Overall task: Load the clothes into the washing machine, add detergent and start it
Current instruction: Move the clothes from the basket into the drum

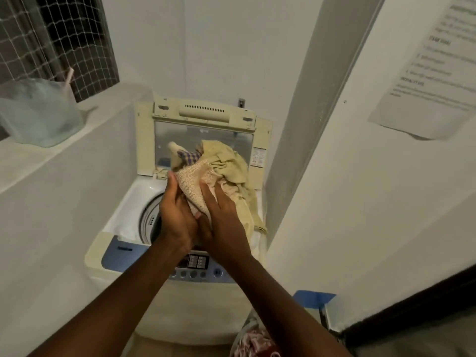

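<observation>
A cream top-loading washing machine (121, 251) with a blue control panel (195, 269) stands in a narrow alcove, its lid (206, 112) raised against the back wall. Over the open drum (148, 220) I hold a bundle of clothes (226, 163): pale yellow cloth, a beige knit piece and a bit of purple check. My left hand (175, 215) grips the bundle from the left and my right hand (224, 222) presses it from the right. One yellow piece hangs down over the machine's right rim.
A clear plastic bag (38, 112) sits on the white ledge at left under a netted window. White walls hem in the machine on both sides. A printed sheet (432, 65) hangs on the right wall. More patterned laundry (255, 343) lies by the floor at bottom centre.
</observation>
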